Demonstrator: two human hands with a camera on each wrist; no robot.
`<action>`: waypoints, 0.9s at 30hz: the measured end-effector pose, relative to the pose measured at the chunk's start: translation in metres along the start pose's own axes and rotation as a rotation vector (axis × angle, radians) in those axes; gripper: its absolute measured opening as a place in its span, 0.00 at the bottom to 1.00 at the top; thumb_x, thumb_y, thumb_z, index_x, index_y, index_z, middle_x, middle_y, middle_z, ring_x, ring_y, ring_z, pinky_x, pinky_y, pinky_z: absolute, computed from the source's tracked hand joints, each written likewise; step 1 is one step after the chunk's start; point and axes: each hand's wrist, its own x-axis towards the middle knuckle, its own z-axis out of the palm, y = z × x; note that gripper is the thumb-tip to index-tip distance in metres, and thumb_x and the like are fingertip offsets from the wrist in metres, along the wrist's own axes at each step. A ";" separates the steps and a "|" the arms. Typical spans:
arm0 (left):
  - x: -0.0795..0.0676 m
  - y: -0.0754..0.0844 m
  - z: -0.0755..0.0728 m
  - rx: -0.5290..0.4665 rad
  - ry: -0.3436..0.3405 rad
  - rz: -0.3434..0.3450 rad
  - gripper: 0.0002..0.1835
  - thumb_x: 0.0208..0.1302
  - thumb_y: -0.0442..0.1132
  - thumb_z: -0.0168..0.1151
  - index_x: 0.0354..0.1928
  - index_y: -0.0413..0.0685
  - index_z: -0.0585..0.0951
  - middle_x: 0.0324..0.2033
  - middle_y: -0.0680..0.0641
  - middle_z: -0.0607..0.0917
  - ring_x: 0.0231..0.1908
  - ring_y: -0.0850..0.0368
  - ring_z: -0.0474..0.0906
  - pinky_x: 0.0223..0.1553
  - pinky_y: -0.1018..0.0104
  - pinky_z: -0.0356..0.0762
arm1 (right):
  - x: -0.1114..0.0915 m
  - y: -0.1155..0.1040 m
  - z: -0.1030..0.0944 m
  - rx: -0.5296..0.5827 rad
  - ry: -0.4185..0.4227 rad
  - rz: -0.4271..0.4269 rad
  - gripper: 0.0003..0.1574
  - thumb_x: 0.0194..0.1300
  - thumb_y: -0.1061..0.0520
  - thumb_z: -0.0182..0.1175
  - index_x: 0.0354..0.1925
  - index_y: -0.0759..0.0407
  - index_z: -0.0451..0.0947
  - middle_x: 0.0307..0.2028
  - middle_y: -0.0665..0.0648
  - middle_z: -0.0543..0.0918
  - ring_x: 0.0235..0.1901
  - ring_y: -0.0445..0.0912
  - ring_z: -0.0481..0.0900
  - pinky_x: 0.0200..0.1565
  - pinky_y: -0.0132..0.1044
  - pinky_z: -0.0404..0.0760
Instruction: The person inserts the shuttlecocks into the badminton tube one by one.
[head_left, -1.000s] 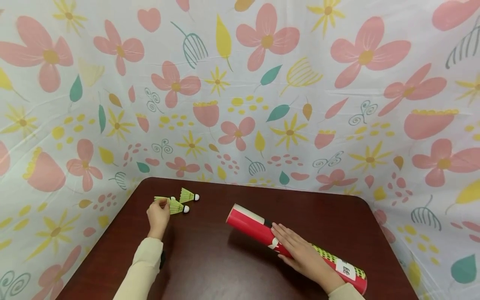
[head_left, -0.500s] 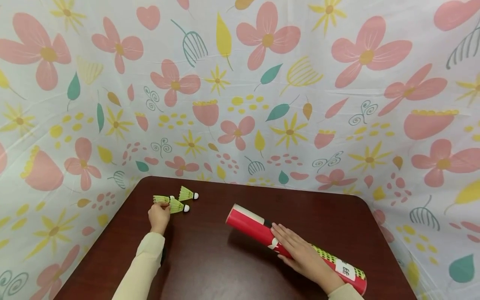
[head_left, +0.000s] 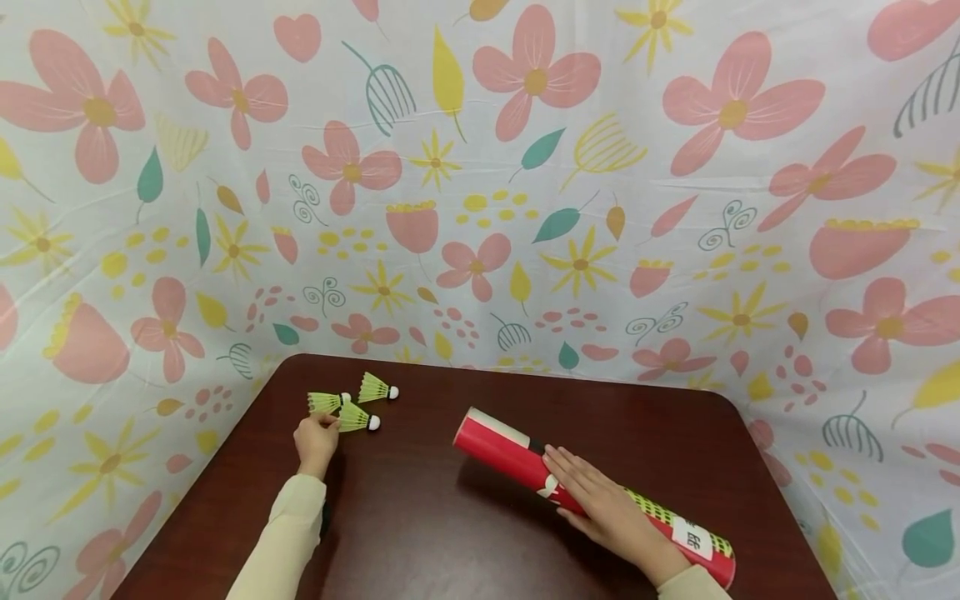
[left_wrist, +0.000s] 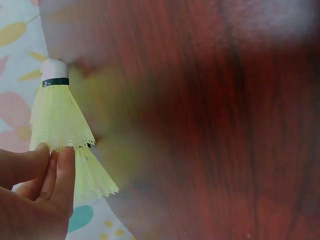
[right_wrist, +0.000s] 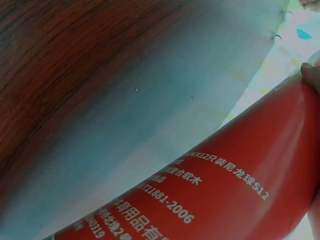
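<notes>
In the head view my left hand [head_left: 317, 442] is at the far left of the table, its thumb and fingertips pinching the skirt rim of the nearest yellow shuttlecock [head_left: 356, 417]. The left wrist view shows that shuttlecock [left_wrist: 57, 112] with its white cork pointing away from the fingers. Close behind lies a second shuttlecock [head_left: 327, 402], and a third shuttlecock [head_left: 375, 388] is a little farther back. My right hand [head_left: 600, 504] holds a long red shuttlecock tube [head_left: 498, 446] slantwise, fingers across its top and thumb along the near side. Printed white lettering covers the tube [right_wrist: 260, 165] in the right wrist view.
A dark reddish-brown table [head_left: 420, 517] with rounded far corners carries everything. Behind it and along the sides hangs a white cloth [head_left: 480, 208] printed with flowers and leaves.
The left hand keeps its pinch near the shuttlecocks and has shifted slightly, so the second shuttlecock shows more fully than a second ago. The right hand and the tube stay still.
</notes>
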 end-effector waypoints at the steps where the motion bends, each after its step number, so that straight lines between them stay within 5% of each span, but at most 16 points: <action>1: -0.001 0.000 -0.001 -0.003 0.002 0.002 0.08 0.65 0.30 0.60 0.40 0.28 0.83 0.39 0.30 0.82 0.42 0.32 0.74 0.42 0.43 0.73 | 0.000 0.000 0.000 0.000 0.002 -0.002 0.45 0.70 0.32 0.37 0.72 0.59 0.58 0.71 0.57 0.62 0.68 0.53 0.63 0.69 0.27 0.44; 10: -0.010 0.004 -0.003 -0.049 0.009 0.051 0.09 0.64 0.32 0.62 0.40 0.31 0.84 0.38 0.33 0.84 0.38 0.37 0.77 0.41 0.45 0.74 | 0.001 0.001 0.001 -0.011 0.004 -0.007 0.44 0.71 0.33 0.37 0.72 0.59 0.58 0.71 0.57 0.62 0.68 0.52 0.62 0.69 0.27 0.44; 21: -0.028 0.039 0.001 -0.154 0.035 0.200 0.05 0.59 0.32 0.68 0.34 0.35 0.86 0.32 0.38 0.86 0.30 0.47 0.81 0.26 0.67 0.73 | 0.002 0.002 0.005 0.007 -0.012 0.007 0.46 0.70 0.31 0.36 0.73 0.59 0.57 0.71 0.56 0.61 0.68 0.52 0.62 0.69 0.27 0.43; 27: -0.038 0.059 0.001 -0.179 0.004 0.233 0.05 0.59 0.33 0.68 0.35 0.37 0.87 0.34 0.39 0.87 0.33 0.47 0.82 0.28 0.68 0.74 | 0.004 0.003 0.005 -0.005 -0.006 0.000 0.46 0.70 0.31 0.34 0.73 0.58 0.57 0.71 0.57 0.61 0.68 0.52 0.62 0.69 0.27 0.43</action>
